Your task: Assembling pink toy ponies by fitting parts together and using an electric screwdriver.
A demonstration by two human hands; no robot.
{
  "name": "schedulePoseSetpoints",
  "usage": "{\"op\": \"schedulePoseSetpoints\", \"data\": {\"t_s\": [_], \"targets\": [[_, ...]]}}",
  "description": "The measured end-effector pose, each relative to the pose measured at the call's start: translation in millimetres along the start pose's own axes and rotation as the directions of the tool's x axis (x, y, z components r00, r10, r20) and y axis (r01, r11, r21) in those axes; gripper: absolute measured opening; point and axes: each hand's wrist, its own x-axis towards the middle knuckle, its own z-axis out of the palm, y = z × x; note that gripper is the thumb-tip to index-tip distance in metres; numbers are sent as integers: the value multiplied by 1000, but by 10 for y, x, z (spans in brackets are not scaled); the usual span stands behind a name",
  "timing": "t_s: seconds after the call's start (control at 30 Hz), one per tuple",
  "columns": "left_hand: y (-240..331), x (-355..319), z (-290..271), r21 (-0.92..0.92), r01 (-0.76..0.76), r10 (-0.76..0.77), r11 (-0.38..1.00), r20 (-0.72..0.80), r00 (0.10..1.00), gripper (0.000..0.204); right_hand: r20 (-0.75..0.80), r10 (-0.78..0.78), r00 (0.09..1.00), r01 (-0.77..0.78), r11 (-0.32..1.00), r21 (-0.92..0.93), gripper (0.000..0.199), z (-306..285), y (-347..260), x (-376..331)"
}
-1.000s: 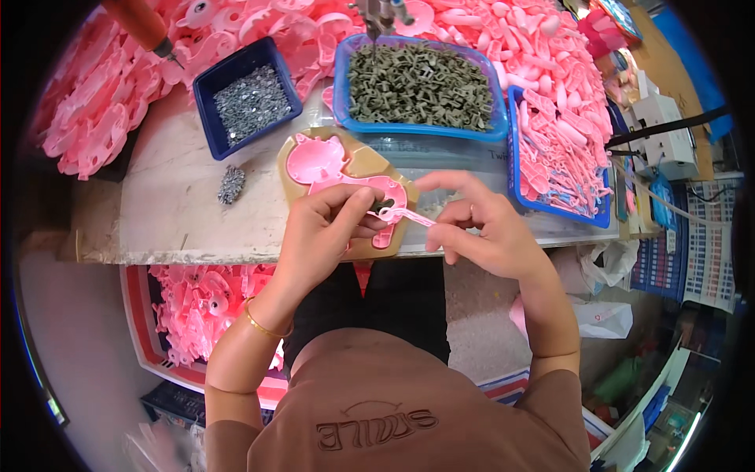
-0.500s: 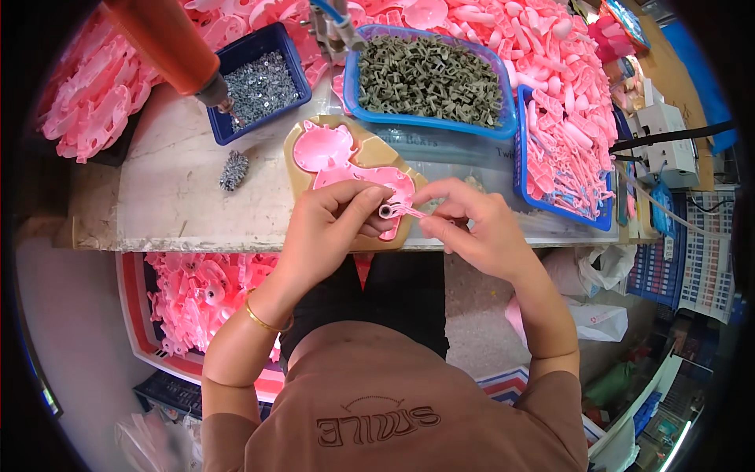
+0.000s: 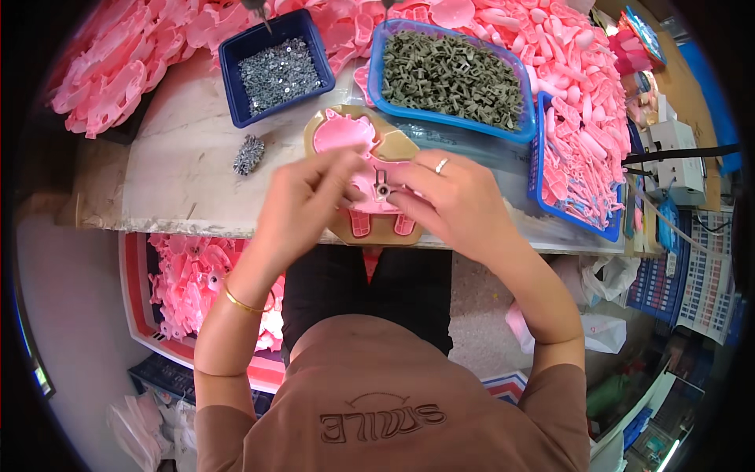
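Observation:
A pink hollow plastic shell [image 3: 340, 134] with two leg-like ends lies open side up in a tan moulded holder [image 3: 399, 145] at the bench's front edge. My right hand [image 3: 460, 200], with a ring on one finger, reaches in from the right; its thumb and fingertips close on a small greyish clip [image 3: 381, 187] with a dark round centre, over the shell's middle. My left hand [image 3: 311, 197] hovers over the shell's left side, fingers bent and smeared by motion; whether they hold anything is unclear.
Behind the holder stand a dark blue tray of screws [image 3: 279, 75] and a blue tub of grey-green clips [image 3: 452, 79]. A blue basket [image 3: 578, 212] of pink parts is at right. A screw clump [image 3: 249, 155] lies left. Pink parts fill a crate [image 3: 134, 307] below.
My right hand has moved onto the clip over the shell, and my left hand has shifted off it to the left. The pink strip held between them no longer shows. The red screwdriver has left view.

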Motion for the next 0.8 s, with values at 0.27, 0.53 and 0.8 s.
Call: {"op": "schedulePoseSetpoints", "data": {"t_s": [0.27,0.53,0.8], "targets": [[-212,-72,-243,373,-317,428,872,-267,863,21,46,-13,999,17,998,-68,16,338,38,141],[-287,-83,-255,602,-398,607,692,-188,772,15,-1,18,1000,-18,999,-42,15,353,60,219],[-301,-80,-241,658,-410,615,631,-102,782,14,8,25,1000,-24,999,-42,16,405,92,254]]}}
